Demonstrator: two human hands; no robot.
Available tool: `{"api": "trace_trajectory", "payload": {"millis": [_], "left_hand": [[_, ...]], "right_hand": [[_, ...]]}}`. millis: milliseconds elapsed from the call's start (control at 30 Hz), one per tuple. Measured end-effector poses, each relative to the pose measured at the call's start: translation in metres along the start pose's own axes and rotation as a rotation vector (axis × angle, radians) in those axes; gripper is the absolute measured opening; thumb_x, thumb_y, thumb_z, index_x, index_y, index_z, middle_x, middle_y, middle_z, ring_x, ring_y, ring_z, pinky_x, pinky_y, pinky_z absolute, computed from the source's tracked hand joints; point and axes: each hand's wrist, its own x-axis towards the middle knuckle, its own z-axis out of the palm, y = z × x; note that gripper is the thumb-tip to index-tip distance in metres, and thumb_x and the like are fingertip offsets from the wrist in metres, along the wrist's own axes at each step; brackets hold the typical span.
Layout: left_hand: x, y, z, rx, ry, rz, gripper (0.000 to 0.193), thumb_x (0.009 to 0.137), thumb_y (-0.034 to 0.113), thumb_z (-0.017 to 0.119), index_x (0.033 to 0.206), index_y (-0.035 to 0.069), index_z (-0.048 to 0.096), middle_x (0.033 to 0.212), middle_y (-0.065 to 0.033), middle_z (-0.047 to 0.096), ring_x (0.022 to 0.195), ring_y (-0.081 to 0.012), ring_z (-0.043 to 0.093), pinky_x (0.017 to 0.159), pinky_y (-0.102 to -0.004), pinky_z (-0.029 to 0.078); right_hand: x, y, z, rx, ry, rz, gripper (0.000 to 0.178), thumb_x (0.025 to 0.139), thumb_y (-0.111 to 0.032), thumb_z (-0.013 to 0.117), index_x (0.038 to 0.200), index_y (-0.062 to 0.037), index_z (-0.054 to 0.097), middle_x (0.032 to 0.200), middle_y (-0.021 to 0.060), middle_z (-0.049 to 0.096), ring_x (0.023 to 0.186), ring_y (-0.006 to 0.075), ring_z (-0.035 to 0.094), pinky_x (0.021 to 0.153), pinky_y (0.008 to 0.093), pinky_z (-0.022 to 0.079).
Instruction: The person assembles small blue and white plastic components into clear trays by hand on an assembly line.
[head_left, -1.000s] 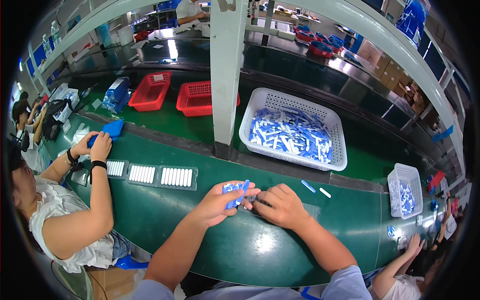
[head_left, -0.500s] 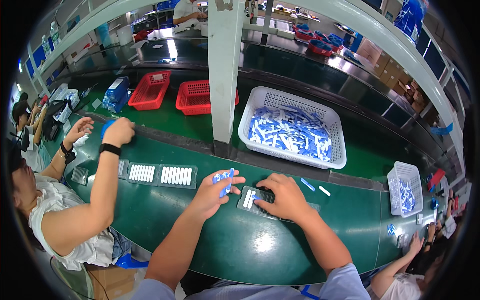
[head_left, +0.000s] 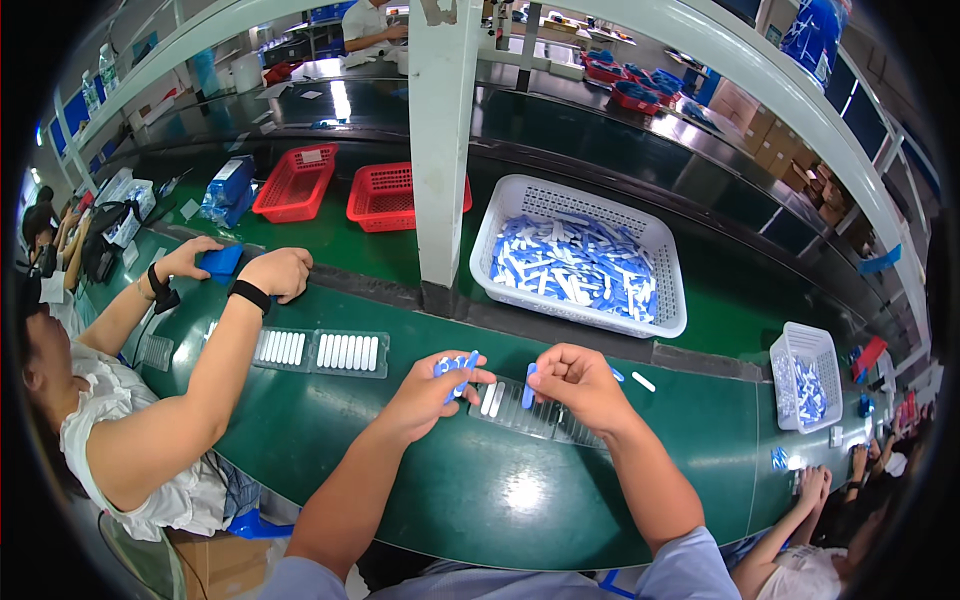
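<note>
Glossy green tabletop (head_left: 440, 510) below, left hand (head_left: 424, 396) clutches blue-and-white plastic strips (head_left: 457, 372), right hand (head_left: 580, 386) pinches one blue plastic strip (head_left: 529, 387); slack fingers could spill them.

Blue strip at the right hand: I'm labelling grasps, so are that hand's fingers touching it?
Touching. The head view shows the right hand pinching the blue strip, its fingers overlapping the strip's edge with no gap.

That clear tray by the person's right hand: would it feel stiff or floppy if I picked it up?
The clear tray is probably light, since it looks thin and see-through. It may flex a little, though its slotted shape likely stiffens it. Tilting it could spill the white sticks, which appear uncovered at its left end.
</note>
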Motion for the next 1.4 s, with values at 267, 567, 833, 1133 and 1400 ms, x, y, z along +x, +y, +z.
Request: {"api": "trace_trajectory", "payload": {"millis": [267,567,833,1133,1400], "left_hand": [[-0.001,0.000,0.001,0.024,-0.008,-0.006,0.035,0.100,0.012,0.059,0.130,-0.003,0.054,0.114,-0.0158,0.071,0.078,-0.0117,0.062,0.050,-0.0188,0.032],[-0.001,-0.002,-0.001,0.011,-0.005,0.007,0.034,0.099,0.011,0.058,0.130,-0.004,0.054,0.112,-0.0151,0.071,0.077,-0.0106,0.062,0.050,-0.0184,0.032],[-0.001,-0.001,0.002,0.013,-0.007,-0.001,0.033,0.099,0.011,0.060,0.129,-0.003,0.056,0.112,-0.0146,0.071,0.074,-0.0118,0.060,0.049,-0.0196,0.032],[-0.001,-0.002,0.001,0.005,-0.014,-0.001,0.032,0.100,0.009,0.058,0.129,-0.004,0.056,0.111,-0.0150,0.070,0.074,-0.0120,0.060,0.049,-0.0190,0.032],[-0.002,0.001,0.002,0.007,-0.008,-0.014,0.033,0.099,0.009,0.058,0.129,-0.004,0.056,0.110,-0.0157,0.070,0.074,-0.0117,0.060,0.049,-0.0190,0.033]], "right_hand": [[-0.006,-0.004,0.004,-0.056,-0.009,0.020,0.011,0.089,-0.001,0.075,0.097,0.0016,0.067,0.089,0.0092,0.074,0.078,0.0108,0.067,0.071,0.0241,0.052],[-0.005,-0.003,0.004,-0.909,0.086,-0.475,0.010,0.085,-0.009,0.077,0.090,-0.0025,0.071,0.085,0.0082,0.073,0.072,0.0116,0.065,0.068,0.0280,0.050],[0.007,0.015,0.007,-0.820,0.160,-0.308,0.012,0.084,-0.011,0.069,0.088,-0.0010,0.074,0.071,0.0081,0.070,0.055,0.0163,0.063,0.052,0.0312,0.048],[0.028,0.000,-0.007,-0.196,-0.174,0.294,0.011,0.091,-0.005,0.064,0.090,0.0022,0.072,0.085,0.0155,0.076,0.067,0.0183,0.075,0.045,0.0231,0.045],[0.027,0.000,0.013,-0.995,-0.130,0.010,0.047,0.078,-0.021,0.079,0.118,-0.0030,0.062,0.071,0.0139,0.066,0.073,0.0336,0.068,0.071,0.0437,0.052]]}}
